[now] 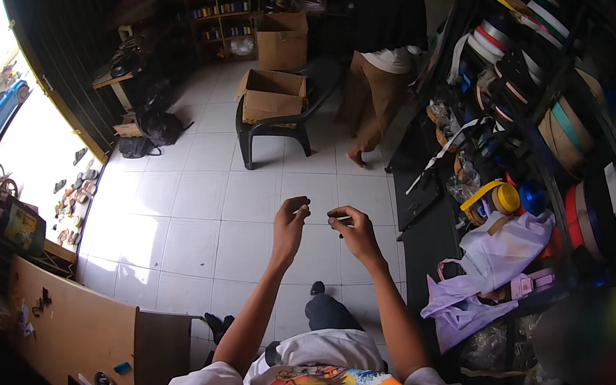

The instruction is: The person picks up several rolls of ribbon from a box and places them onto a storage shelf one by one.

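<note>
left hand (290, 232) and right hand (357, 233) are hovering mid-frame, fingers half curled, can't tell if they're pinching anything tiny. nearest thing, an open cardboard box (271, 105), is sitting on a black chair (272, 129), upper middle.

Anything between the fingers (342, 212) of the bare right hand (358, 226) is too small to tell. Low to their right, a dark, rounded, yellow-green-patched thing (601, 340) is blurred; left of them, small dark items (42, 302) on the tan wooden table (93, 328) are indistinct.
</note>
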Tool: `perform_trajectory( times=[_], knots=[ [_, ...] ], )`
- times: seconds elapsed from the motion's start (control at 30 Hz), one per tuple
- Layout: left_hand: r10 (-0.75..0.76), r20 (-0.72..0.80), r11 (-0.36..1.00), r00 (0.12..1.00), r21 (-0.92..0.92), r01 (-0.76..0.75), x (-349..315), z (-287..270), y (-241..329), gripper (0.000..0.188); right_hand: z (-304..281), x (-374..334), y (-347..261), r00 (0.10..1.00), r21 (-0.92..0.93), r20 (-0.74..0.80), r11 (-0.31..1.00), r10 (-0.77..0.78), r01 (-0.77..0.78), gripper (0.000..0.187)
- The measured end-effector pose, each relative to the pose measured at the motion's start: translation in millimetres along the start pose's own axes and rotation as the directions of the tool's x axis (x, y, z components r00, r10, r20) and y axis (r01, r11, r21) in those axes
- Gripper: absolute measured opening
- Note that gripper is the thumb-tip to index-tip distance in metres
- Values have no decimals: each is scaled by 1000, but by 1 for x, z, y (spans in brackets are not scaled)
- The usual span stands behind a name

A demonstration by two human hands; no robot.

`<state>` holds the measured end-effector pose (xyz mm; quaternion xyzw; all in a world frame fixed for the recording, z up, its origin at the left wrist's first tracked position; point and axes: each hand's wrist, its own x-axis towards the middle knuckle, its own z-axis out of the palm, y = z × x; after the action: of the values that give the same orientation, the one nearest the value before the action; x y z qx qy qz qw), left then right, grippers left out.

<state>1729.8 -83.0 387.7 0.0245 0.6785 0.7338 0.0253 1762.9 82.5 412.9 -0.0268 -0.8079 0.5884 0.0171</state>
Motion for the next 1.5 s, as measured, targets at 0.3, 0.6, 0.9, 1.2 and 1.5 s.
perform_trajectory(
  times=[0.3, 0.6, 0.9, 1.2, 1.5],
  knots=[
    [-93, -199, 995, 976, 3, 96, 172, -117, -3, 34, 82, 208, 7, 985, 2, 146, 996, 92, -94, 22],
    [-31, -450, 999, 892, 1, 35, 285, -268, 35, 34, 231, 400, -64, 867, 10, 498, 999, 23, -32, 26],
    [-71, -633, 997, 771, -79, 27, 382, -445, 6, 35, 434, 551, -115, 700, -15, 709, 991, -82, 131, 30],
    [-88, -545, 996, 834, -34, 82, 530, -595, 14, 28, 550, 681, -135, 743, -89, 666, 996, 71, -16, 29],
    [-45, -263, 999, 964, -1, 46, 737, -681, 13, 29, 591, 823, -64, 876, 39, 451, 977, 168, -208, 23]
  ],
)
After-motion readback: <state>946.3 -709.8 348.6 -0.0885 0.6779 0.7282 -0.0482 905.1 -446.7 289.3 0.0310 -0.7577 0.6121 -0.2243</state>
